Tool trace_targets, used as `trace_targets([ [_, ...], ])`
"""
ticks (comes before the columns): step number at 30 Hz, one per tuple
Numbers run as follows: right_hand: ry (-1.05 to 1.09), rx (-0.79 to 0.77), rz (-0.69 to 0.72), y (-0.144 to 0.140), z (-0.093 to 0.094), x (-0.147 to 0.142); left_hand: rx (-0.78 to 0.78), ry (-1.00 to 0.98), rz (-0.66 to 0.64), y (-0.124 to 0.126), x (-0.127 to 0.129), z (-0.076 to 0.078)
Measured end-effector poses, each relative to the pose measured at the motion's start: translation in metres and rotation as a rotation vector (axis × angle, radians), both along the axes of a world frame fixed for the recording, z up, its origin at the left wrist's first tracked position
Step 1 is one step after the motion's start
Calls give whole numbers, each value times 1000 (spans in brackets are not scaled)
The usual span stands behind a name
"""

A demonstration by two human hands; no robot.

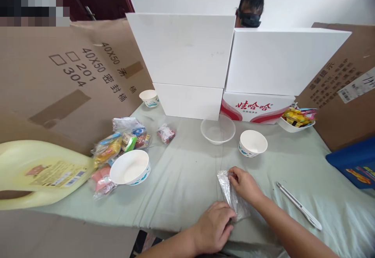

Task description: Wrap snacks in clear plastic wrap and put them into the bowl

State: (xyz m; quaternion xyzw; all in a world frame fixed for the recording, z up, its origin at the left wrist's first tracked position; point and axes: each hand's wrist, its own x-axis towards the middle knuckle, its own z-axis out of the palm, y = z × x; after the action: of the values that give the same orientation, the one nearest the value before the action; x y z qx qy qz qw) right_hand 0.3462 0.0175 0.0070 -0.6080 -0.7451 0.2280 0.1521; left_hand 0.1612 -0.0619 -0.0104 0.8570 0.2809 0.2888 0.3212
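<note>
A clear, crinkled plastic bag (225,185) lies folded into a long strip near the table's front edge. My right hand (246,185) pinches its far end between thumb and fingers. At the near end my left hand (215,226) is closed over the bag's edge, its fingertips partly hidden. Beyond them are a clear plastic bowl (218,131) and a white paper bowl (253,142) with a blue pattern. To the right of my right hand lies a slim metal and white utensil (299,206), perhaps tongs.
At left stand another paper bowl (130,168), several wrapped snacks (125,140) and a yellow jug (43,174). White boxes (187,54) wall off the back, with a person (250,8) behind. A snack-filled bowl (295,123) and blue container (354,164) sit at right.
</note>
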Motion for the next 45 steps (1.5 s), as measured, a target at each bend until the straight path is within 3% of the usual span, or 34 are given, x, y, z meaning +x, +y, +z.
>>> trace_targets([
  [6,-166,144,-78,-10,-15,-14,56,16,15,-5,1,2],
  [9,-251,202,-72,-13,-20,-20,135,37,154,-3,-2,8],
  [12,-308,251,-58,-15,-22,-24,205,50,260,15,-2,16],
  [15,-346,289,-40,-16,-21,-25,253,172,211,44,3,19],
  [19,-385,335,-74,-9,-18,-1,306,373,171,69,7,10],
  [23,-411,373,-178,-10,-7,44,286,325,139,70,2,0],
  [24,-387,393,-149,-16,-4,50,281,314,136,69,1,0],
  [26,-292,435,40,-36,3,52,276,312,128,68,0,0],
  [28,-187,430,309,-63,6,41,271,318,117,68,0,2],
  [30,-144,379,451,-91,6,26,261,321,103,69,0,5],
  [33,-105,337,404,-117,0,11,249,326,73,69,0,8],
  [38,-72,406,304,-118,-9,12,271,304,57,69,-2,4],
  [45,4,438,451,-115,-3,10,283,332,35,68,-1,5],
])
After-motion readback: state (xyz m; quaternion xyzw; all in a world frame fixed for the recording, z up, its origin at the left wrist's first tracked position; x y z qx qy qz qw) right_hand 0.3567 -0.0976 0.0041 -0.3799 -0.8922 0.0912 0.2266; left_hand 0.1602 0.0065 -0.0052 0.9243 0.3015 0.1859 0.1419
